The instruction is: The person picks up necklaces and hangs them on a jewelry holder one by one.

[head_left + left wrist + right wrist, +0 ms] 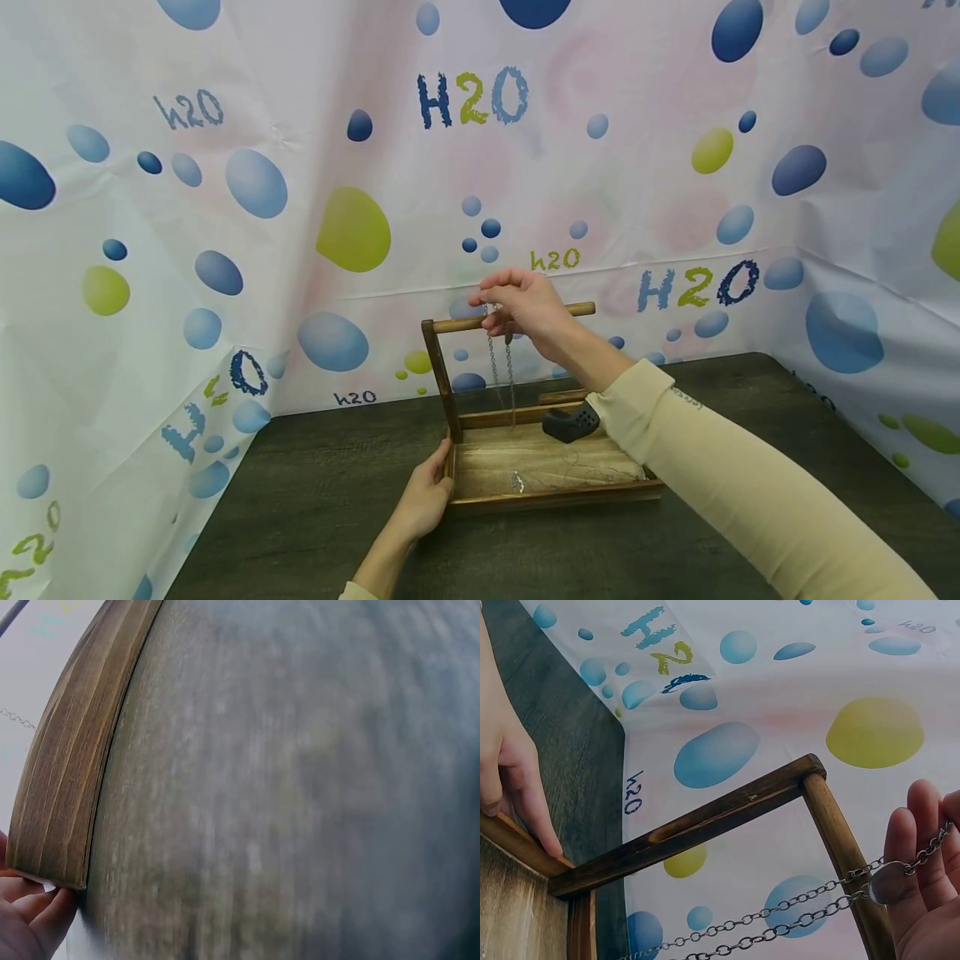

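A wooden jewelry stand with a shallow tray base, an upright post and a horizontal bar sits on the dark table. My left hand grips the tray's left end, fingers at its lower corner in the left wrist view. Above the tray, at the bar, my right hand holds a silver chain necklace by its upper part. Its two strands hang down toward the tray. A round silver disc on the chain lies against my right fingers. Part of the bar is hidden behind that hand.
Inside the tray lie a small silver piece of jewelry and thin chains. A black device with small holes is at my right wrist. Behind the table hangs a white sheet printed with bubbles.
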A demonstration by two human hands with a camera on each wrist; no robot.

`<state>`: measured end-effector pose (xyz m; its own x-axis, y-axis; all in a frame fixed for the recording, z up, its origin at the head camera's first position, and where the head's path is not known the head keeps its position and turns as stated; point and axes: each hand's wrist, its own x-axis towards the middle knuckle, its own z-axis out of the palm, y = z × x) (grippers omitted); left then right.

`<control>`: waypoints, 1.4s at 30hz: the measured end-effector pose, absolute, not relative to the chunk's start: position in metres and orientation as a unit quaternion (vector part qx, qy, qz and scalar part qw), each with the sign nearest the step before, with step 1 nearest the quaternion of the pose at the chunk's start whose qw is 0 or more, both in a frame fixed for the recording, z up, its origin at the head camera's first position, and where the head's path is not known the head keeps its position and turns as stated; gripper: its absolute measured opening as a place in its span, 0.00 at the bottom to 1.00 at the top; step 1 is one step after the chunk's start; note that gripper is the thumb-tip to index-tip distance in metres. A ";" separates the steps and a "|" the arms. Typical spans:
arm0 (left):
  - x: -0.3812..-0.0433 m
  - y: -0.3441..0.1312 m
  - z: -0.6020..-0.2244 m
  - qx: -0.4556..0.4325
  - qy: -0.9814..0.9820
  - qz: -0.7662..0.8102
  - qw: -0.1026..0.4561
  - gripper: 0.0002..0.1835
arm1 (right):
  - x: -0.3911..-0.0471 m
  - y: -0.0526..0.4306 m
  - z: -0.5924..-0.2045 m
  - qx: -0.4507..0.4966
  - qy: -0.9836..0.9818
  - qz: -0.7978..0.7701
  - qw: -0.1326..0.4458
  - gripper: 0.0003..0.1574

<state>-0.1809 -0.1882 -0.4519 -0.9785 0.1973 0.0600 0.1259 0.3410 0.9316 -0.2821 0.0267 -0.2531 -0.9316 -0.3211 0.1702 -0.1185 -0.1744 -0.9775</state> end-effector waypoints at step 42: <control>-0.180 -0.186 -0.452 0.085 0.824 0.559 0.035 0.37 | -0.294 0.068 -0.250 -0.158 0.642 -0.749 0.033 0.09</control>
<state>-0.1797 -0.1856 -0.4520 -0.9831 0.1792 0.0368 0.1006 0.3612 0.9270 -0.2937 0.0680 -0.2501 -0.9479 -0.2529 0.1936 -0.1525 -0.1733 -0.9730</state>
